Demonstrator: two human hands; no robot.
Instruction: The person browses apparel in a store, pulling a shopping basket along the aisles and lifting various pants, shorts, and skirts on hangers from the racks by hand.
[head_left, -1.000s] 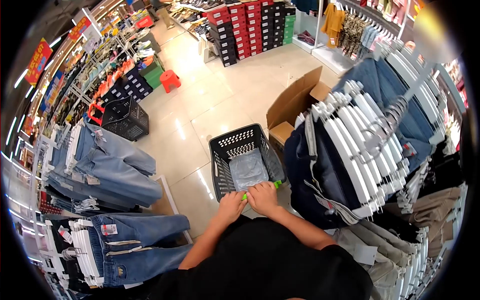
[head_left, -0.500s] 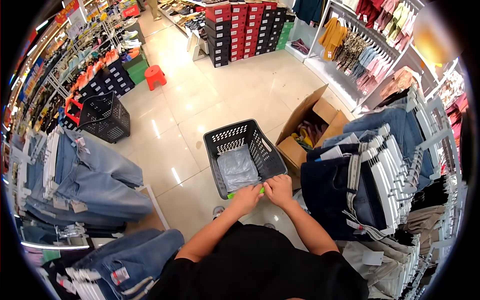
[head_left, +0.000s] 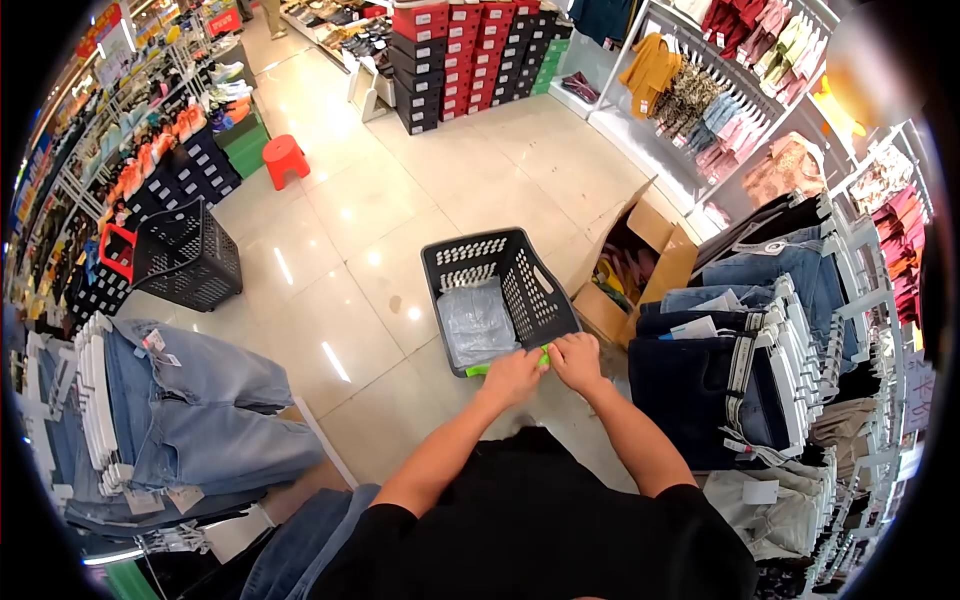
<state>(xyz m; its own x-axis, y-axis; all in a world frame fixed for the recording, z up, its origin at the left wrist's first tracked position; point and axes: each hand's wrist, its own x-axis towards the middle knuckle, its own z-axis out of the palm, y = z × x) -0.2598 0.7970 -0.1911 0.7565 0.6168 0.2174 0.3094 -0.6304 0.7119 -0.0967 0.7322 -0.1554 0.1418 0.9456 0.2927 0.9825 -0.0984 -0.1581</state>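
Head view. Basket (head_left: 556,322): one, on the floor (head_left: 380,262). Left grip (head_left: 512,378), right grip (head_left: 576,362): both clamped on its green handle (head_left: 478,370). Packet (head_left: 477,320): one, inside the basket. Carton (head_left: 676,268): one, right of basket; I'd steer wide, pushing evenly.

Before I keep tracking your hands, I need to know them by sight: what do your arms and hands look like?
The left hand and right hand are ungloved, with no wristband showing. Short, plain black sleeves leave the forearms bare; no cables or markings are visible.
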